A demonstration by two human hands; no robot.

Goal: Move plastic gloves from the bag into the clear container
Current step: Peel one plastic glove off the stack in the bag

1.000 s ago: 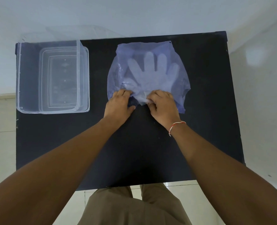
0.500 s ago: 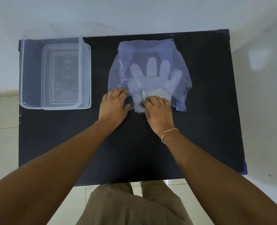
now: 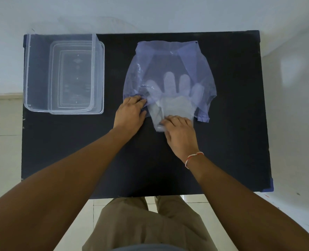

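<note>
The left hand (image 3: 130,113) pins the blue plastic bag (image 3: 168,69) mid-desk (image 3: 240,124); the right hand (image 3: 179,131) presses the half-withdrawn plastic gloves (image 3: 175,104). Next: slide them clear toward the far-left clear container (image 3: 41,73).

Nothing here can be read. The clear container (image 3: 64,75), at the far left of the desk (image 3: 240,124), has faint moulded marks on its base, but they are too small and blurred to make out as letters or numbers. The bluish bag (image 3: 168,57) carries no print that shows, and neither do the plastic gloves (image 3: 175,104) half inside it.
</note>
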